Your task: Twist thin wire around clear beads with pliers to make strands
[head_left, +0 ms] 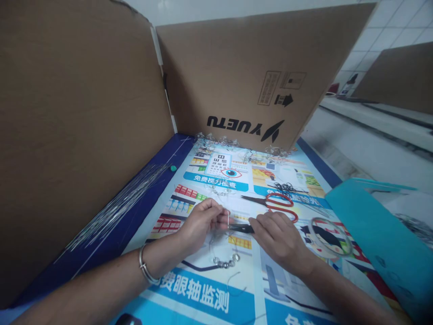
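Note:
My left hand (203, 221) is closed in a pinch on a thin wire (228, 220) that stands up between its fingertips. My right hand (277, 237) is closed around small black pliers (241, 228), whose tip points left at the wire. Below the hands a wire loop strung with clear beads (225, 263) lies on the printed poster (209, 293). A silver bangle (146, 268) sits on my left wrist.
Red-handled scissors (274, 202) lie just beyond my right hand. A bundle of thin silver wires (122, 205) rests at the left along the cardboard wall (74, 126). A clear ring (329, 234) and a teal folder (372, 234) are at the right. Clear beads (237, 144) line the back cardboard.

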The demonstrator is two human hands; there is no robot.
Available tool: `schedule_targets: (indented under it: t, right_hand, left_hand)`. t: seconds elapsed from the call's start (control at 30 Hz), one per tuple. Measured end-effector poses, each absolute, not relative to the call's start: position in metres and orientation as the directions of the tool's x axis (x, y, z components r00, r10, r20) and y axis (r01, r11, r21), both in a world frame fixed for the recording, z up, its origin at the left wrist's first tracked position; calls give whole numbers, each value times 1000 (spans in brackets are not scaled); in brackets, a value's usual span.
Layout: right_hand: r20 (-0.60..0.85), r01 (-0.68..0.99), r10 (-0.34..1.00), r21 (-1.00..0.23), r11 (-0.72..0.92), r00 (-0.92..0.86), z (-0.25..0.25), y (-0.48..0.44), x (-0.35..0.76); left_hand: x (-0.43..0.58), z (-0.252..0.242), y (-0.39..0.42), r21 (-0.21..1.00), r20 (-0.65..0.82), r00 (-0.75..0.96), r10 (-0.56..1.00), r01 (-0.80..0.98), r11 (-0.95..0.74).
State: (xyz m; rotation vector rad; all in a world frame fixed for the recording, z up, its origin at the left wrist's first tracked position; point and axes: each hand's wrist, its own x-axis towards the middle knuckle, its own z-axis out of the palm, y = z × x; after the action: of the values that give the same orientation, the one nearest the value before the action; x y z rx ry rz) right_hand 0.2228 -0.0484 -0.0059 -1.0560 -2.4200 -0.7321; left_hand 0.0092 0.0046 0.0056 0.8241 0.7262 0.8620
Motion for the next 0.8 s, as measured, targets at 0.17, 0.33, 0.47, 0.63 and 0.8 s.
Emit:
schedule_targets:
  t: [0.17,0.33,0.47,0.63,0.8]
  right_hand:
    - [533,743,529,358,566,-660,-4,-49,221]
    - [547,748,529,334,573,-649,-3,-49,221]
    - [539,751,536,344,564,-650,-2,-50,220]
    - [539,755,547,313,576,-641,-2,-49,219]
    - [531,756,559,291,586,-637,-4,-48,221]
  left_hand:
    - [11,5,3,837,-225,461,859,-360,412]
    - [12,4,2,838,-232,461,857,-353,417]
    - [13,5,2,841,-240,454,858,-344,417]
    - [13,4,2,841,-244,459,855,-339,422]
    - [13,5,3,850,-246,436,866,-332,409]
